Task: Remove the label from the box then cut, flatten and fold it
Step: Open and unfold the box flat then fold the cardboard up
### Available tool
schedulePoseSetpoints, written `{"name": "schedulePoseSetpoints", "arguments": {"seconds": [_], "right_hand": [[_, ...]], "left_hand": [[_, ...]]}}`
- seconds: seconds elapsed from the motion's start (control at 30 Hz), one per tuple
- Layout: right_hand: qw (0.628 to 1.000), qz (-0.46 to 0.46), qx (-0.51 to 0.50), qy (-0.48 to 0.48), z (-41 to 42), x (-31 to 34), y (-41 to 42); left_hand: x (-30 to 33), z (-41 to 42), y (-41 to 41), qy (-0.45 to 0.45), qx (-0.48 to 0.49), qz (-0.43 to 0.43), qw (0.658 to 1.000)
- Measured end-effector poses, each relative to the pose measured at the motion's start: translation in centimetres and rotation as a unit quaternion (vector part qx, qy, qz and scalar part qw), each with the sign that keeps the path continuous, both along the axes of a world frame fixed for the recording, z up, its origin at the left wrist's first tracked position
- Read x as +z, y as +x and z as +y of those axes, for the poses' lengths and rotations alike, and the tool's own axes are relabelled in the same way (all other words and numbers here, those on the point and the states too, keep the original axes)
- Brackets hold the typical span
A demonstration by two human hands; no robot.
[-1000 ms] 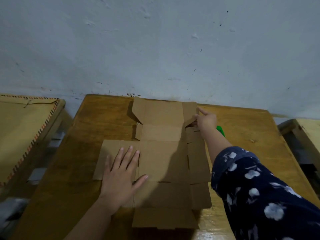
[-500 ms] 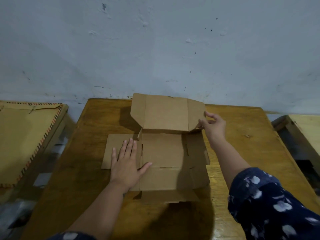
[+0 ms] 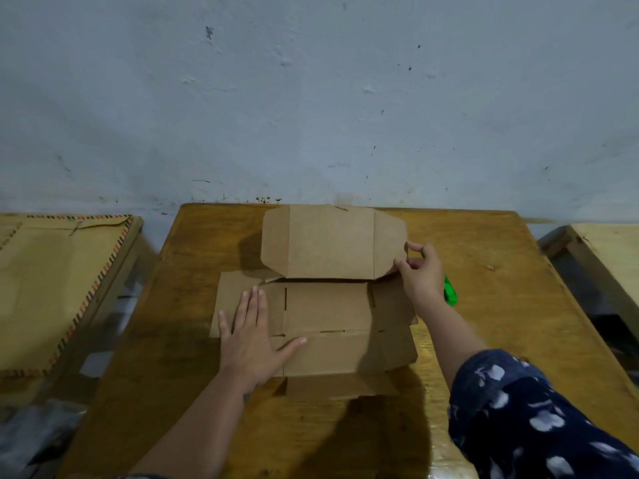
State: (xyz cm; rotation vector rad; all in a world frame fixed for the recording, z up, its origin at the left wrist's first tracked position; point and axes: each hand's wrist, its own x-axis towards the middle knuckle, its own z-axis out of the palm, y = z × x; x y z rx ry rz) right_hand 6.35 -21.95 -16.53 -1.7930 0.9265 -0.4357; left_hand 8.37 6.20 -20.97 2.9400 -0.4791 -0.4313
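Note:
A brown cardboard box (image 3: 328, 319) lies opened out flat on the wooden table (image 3: 501, 305). Its far panel (image 3: 328, 243) with two side tabs stands raised and leans toward me. My right hand (image 3: 420, 271) pinches the right tab of that raised panel between thumb and fingers. My left hand (image 3: 254, 333) presses flat, fingers spread, on the left part of the flattened cardboard. A green cutter (image 3: 449, 293) lies on the table just right of my right hand, partly hidden by it. I see no label.
A pale wall (image 3: 311, 98) rises right behind the table. A second surface with a striped-edged brown envelope (image 3: 52, 281) stands to the left. Another wooden table (image 3: 608, 257) is at the right edge.
The far panel has been lifted off the table and swung up toward me by my right hand. My left hand stays pressed on the left flap. The view has shifted.

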Motion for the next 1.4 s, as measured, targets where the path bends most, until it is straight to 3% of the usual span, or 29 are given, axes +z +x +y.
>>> {"name": "schedulePoseSetpoints", "arguments": {"seconds": [0.1,0.2,0.3,0.37,0.47,0.57,0.63,0.73,0.8,0.93,1.1,1.27,1.4], "right_hand": [[1.0,0.003,-0.003,0.002,0.2,-0.3,-0.6],[1.0,0.001,-0.003,0.001,0.2,-0.3,-0.6],[1.0,0.002,-0.001,-0.009,0.4,-0.1,-0.5],[1.0,0.002,-0.007,-0.012,0.5,-0.3,-0.5],[1.0,-0.006,-0.009,-0.01,0.5,-0.8,-0.7],[1.0,-0.014,-0.006,-0.016,0.4,-1.0,-0.9],[0.999,-0.021,-0.008,-0.025,0.3,-0.8,-0.9],[0.993,-0.037,-0.008,-0.112,-0.2,0.5,-0.7],[0.986,-0.055,0.052,-0.149,-0.3,2.4,-0.3],[0.966,-0.029,0.198,-0.162,0.4,5.3,0.3],[0.972,-0.037,0.19,-0.133,1.8,4.7,-2.8],[0.962,-0.057,0.201,-0.174,3.7,3.9,-6.6],[0.938,-0.049,0.227,-0.259,4.2,2.5,-9.2]], "left_hand": [[0.4,-0.3,0.2,-0.093,0.053,-0.031,0.994],[2.5,-1.9,1.5,-0.162,0.051,-0.175,0.97],[6.1,-4.2,4.4,-0.142,-0.027,-0.298,0.944],[8.4,-6.0,6.4,-0.085,-0.108,-0.319,0.938],[9.6,-8.4,8.9,0.008,-0.188,-0.266,0.945],[9.4,-9.5,9.9,0.018,-0.178,-0.218,0.959],[9.2,-9.4,9.9,-0.025,-0.162,-0.221,0.962],[8.9,-8.4,9.6,-0.106,-0.167,-0.238,0.951],[8.6,-7.6,9.1,-0.14,-0.187,-0.239,0.943],[8.7,-6.0,7.2,-0.199,-0.228,-0.242,0.922],[10.0,-4.2,4.0,-0.27,-0.201,-0.188,0.923],[12.6,-4.7,2.5,-0.208,-0.128,-0.084,0.966],[11.0,-4.3,3.0,-0.146,-0.15,0.086,0.974]]}}
